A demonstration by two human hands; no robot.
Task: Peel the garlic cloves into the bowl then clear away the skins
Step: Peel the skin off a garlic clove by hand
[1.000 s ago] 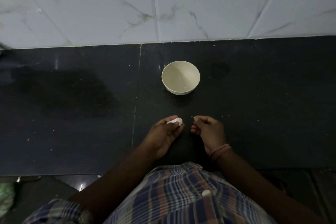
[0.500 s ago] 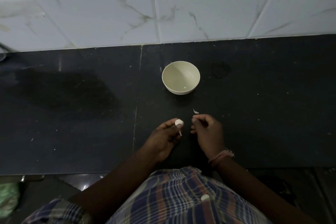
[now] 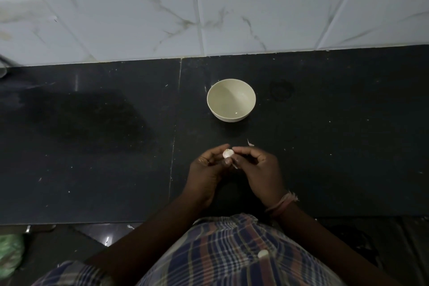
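A small cream bowl (image 3: 243, 93) stands on the black counter, with nothing visible inside it. Nearer to me, my left hand (image 3: 206, 169) pinches a white garlic clove (image 3: 228, 153) between thumb and fingers. My right hand (image 3: 260, 169) has come up against it, its forefinger and thumb curled onto the clove's right side. A loose strip of skin (image 3: 235, 166) hangs below the clove. One small flake of skin (image 3: 250, 143) lies on the counter between my hands and the bowl.
The black stone counter (image 3: 92, 146) has a seam running down its middle and ends at a white marble-tiled wall (image 3: 209, 7). Its front edge is just below my wrists. A green bag (image 3: 9, 253) sits on the floor at the lower left.
My right hand dropped a flake of skin onto the counter, then moved left back to the clove. My left hand turned the clove and kept hold of it.
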